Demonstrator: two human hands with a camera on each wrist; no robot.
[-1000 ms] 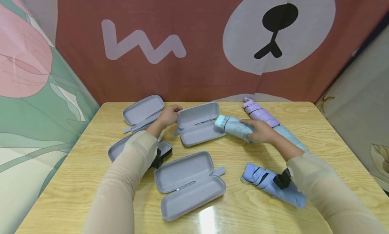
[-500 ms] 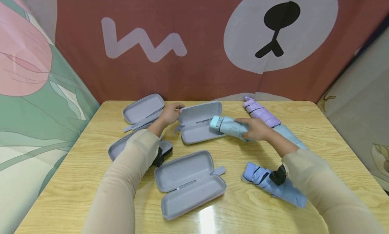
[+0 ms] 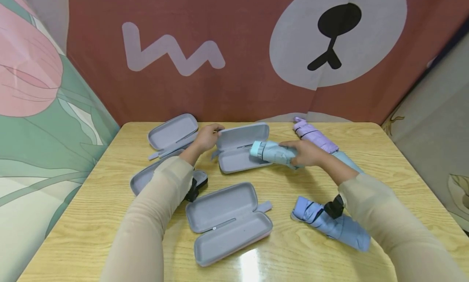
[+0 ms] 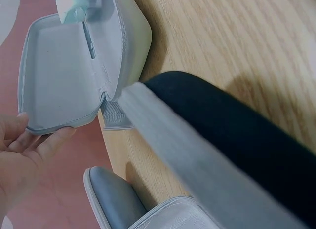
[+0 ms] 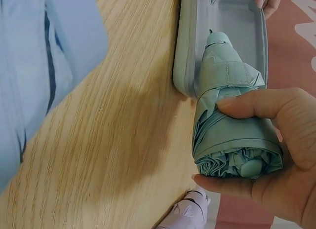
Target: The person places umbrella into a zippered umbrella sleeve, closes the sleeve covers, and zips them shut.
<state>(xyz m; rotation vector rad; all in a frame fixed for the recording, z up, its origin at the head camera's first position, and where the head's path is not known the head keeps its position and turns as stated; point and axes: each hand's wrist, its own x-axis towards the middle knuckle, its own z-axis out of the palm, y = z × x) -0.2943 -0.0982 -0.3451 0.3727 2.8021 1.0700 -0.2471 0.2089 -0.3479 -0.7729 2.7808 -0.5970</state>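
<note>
Soft folded fabric fills my right hand, whose thumb and fingers wrap the handle end of the pale teal folding umbrella. It feels like a light thing with a stiff core: the pleats give under my fingers, and the ribs and shaft inside keep it straight. The cloth looks smooth and likely a little slippery, so I judge the thick rear end, where I have it, to be the best hold; a grip nearer the cap end would only bunch the folds. Its cap end reaches over the rim into the lower half of the open grey case, while the rest is held above the counter.

My left hand has its fingers curled on the far-left corner of that case's raised lid, steadying it. The case looks like a rigid shell with a soft lining, light enough to skid on the glossy wood if not held.

Further out, a second open case lies near me, a third beyond my left hand, and a fourth is partly under my left sleeve. A lilac umbrella lies at the far right, a periwinkle one under my right forearm.
</note>
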